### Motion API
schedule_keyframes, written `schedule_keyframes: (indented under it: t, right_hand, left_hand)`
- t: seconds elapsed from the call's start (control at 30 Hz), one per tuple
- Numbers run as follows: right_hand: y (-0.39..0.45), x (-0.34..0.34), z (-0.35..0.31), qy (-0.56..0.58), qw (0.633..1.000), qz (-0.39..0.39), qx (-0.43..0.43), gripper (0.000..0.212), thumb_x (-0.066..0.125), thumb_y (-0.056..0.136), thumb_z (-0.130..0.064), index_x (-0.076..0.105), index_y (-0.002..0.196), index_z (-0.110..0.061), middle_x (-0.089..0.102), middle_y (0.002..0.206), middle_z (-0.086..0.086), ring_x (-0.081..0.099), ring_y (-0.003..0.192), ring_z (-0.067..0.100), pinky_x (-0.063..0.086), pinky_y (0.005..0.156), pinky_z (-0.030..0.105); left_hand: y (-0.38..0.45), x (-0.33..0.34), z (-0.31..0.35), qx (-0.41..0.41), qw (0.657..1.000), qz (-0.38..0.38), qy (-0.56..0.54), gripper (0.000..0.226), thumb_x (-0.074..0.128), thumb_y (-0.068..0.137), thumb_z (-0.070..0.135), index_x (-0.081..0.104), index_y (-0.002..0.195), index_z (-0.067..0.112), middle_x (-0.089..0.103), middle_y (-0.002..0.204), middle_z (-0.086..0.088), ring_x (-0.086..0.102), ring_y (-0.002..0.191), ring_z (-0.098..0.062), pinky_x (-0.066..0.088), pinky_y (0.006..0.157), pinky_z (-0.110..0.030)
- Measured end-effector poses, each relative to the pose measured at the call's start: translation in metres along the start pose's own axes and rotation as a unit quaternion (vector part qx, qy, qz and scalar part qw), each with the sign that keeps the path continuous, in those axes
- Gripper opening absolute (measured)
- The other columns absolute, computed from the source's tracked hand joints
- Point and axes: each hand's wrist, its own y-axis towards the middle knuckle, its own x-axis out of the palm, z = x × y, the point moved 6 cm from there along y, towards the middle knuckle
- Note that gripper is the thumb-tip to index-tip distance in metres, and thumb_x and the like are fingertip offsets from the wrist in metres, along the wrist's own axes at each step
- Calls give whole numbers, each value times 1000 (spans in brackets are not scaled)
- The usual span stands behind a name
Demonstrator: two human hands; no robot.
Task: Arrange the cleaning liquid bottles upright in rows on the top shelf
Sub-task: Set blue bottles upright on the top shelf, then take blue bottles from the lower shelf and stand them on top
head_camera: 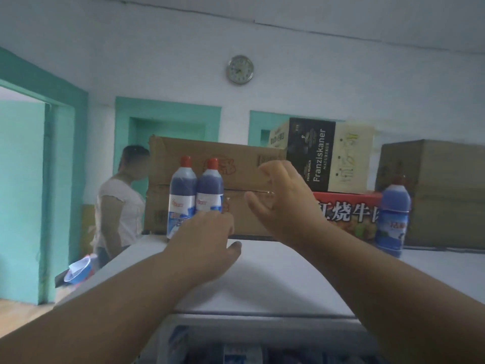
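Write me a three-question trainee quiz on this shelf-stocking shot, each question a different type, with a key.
1. True or false: the two bottles at the left stand upright, side by side, in front of the brown carton.
2. How many red-capped bottles stand on the white top shelf in all?
3. Multiple choice: the right hand is A) closed around a bottle, B) open in the air, holding nothing, C) resting flat on the shelf.

Key:
1. True.
2. Three: the pair, plus the lone bottle far to the right.
3. B. The left hand reaches the base of the pair, but whether it grips one cannot be told.
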Motion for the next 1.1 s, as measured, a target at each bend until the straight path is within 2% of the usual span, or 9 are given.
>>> schedule_keyframes:
  t: [0.1,0.2,0.3,0.37,0.43,0.53,0.7,0.93,1.1]
  right_hand:
    - [-24,-47,1,-16,1000,10,-5,46,64,92,-41,49,131,-21,49,125,-6,49,105,11,40,84,23]
    - [-56,-91,6,-38,999,16,-7,44,62,93,-44,47,130,-25,49,126,-7,47,105,9,43,87,25]
    - [-96,-136,14,-43,999,13,8,45,61,93,-45,46,130,-26,47,128,-9,39,104,7,37,88,25]
    - [-127,-165,18,-49,999,21,5,44,61,92,-45,46,128,-26,46,125,-10,35,102,5,38,87,26]
    - [-159,-190,24,-40,999,25,-2,40,62,91,-44,48,123,-24,46,117,-11,43,101,8,47,86,31]
    - [-216,-211,40,-39,999,0,21,40,61,91,-44,51,124,-23,44,111,-14,50,104,10,46,87,31]
    - [-288,-227,68,-49,996,-33,64,48,53,89,-47,54,127,-18,51,116,-6,49,104,9,41,87,27]
    - [-329,-216,120,-61,988,-55,132,45,56,91,-45,53,127,-20,41,109,-15,47,100,6,44,88,27]
    - [-344,-184,165,-93,975,-76,187,41,64,92,-39,57,123,-14,50,109,-6,51,98,12,41,85,26]
  left_hand:
    - [-19,-8,41,19,999,24,-22,26,55,93,54,52,107,32,57,110,12,53,100,-11,49,93,-31]
    - [-47,-15,86,53,997,50,-37,26,51,94,53,51,108,32,53,107,13,50,101,-11,49,92,-32]
    - [-80,-18,133,78,993,72,-49,25,49,94,52,51,109,32,51,105,14,48,99,-11,47,90,-32]
    - [-103,-10,165,90,992,69,-61,25,46,94,52,50,108,32,50,104,14,47,99,-11,45,89,-33]
    - [-128,4,197,99,990,61,-77,27,42,91,53,49,105,30,48,102,12,46,98,-13,43,87,-33]
    - [-165,36,237,88,991,10,-102,24,47,92,50,49,104,29,47,103,11,42,99,-14,37,86,-32]
    - [-208,81,284,100,988,-51,-105,25,45,82,51,49,92,28,50,91,7,48,89,-20,43,79,-39]
    - [-210,135,306,118,980,-109,-114,21,52,92,45,48,97,25,48,94,6,44,89,-18,42,81,-39]
    - [-183,202,304,110,973,-174,-102,31,52,93,50,50,113,26,53,109,6,49,103,-20,45,90,-41]
